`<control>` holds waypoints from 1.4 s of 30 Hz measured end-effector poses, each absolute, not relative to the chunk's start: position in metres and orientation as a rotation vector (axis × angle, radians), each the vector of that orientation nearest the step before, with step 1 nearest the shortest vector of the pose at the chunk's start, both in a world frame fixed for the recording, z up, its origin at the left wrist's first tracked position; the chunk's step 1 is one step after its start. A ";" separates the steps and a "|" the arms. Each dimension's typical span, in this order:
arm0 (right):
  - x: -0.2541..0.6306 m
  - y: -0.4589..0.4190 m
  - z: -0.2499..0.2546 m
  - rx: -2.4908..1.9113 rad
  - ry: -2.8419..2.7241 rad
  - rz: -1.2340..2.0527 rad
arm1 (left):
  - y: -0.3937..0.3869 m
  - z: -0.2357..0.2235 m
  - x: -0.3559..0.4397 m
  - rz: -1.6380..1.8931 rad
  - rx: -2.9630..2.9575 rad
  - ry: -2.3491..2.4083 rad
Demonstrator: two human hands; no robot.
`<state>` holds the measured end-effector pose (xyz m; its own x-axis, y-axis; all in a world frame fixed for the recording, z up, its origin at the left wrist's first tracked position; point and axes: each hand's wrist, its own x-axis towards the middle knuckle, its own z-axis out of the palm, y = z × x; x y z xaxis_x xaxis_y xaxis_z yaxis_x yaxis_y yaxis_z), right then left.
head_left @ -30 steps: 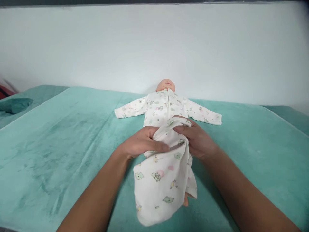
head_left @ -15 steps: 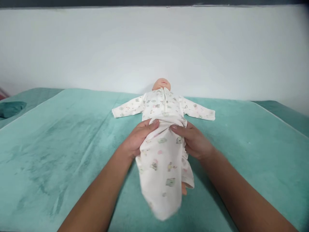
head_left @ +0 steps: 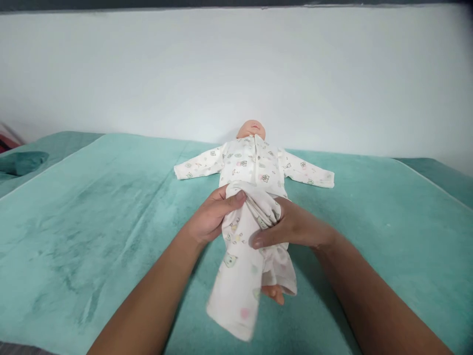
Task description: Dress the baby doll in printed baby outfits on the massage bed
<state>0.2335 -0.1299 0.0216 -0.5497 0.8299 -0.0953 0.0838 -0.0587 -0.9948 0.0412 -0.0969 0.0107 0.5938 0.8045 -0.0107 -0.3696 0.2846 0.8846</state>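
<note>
A baby doll (head_left: 251, 129) lies on its back, arms spread, in a white printed long-sleeved top (head_left: 244, 160). Over its lower body hangs a bunched white printed garment (head_left: 236, 281), whose exact kind I cannot tell. My left hand (head_left: 212, 214) pinches its gathered upper edge, thumb on top and fingers underneath. On the other side my right hand (head_left: 288, 227) grips the folds, its thumb lying across the front and its other fingers hidden in the cloth. The doll's foot (head_left: 275, 293) shows below a wide printed leg hem (head_left: 286, 271). The other foot is hidden.
Teal plush cloth (head_left: 111, 222) covers the surface beneath the doll. A white wall (head_left: 236, 69) rises right behind the doll's head. At the far left lies a darker teal fold (head_left: 24, 162), with something red (head_left: 7, 143) behind it.
My right hand has turned inward and down over the garment, its thumb now lower on the front. The hanging end has swung left, uncovering more of the doll's foot. My left hand keeps its hold.
</note>
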 end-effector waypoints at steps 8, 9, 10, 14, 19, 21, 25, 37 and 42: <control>0.235 -0.130 0.005 -0.900 -1.287 1.693 | -0.103 0.015 0.049 0.946 1.029 0.608; 0.235 -0.131 0.005 -0.920 -1.306 1.677 | -0.107 0.017 0.048 0.942 1.041 0.634; 0.235 -0.131 0.006 -0.949 -1.349 1.656 | -0.113 0.019 0.048 0.942 1.044 0.669; 0.233 -0.134 0.021 -1.032 -1.665 1.508 | -0.164 0.025 0.048 1.000 0.946 0.917; 0.227 -0.138 0.037 -1.118 -2.137 1.147 | -0.255 0.026 0.059 1.144 0.753 1.200; 0.224 -0.141 0.039 -1.120 -2.243 1.147 | -0.279 0.020 0.063 1.098 0.675 1.205; 0.218 -0.147 0.039 -1.196 -2.360 1.094 | -0.292 0.002 0.061 1.121 0.513 1.249; 0.211 -0.147 0.032 -1.316 -2.418 0.815 | -0.265 0.007 0.036 1.069 0.655 1.340; 0.214 -0.144 0.031 -1.315 -2.281 0.895 | -0.246 0.002 0.036 1.097 0.734 1.266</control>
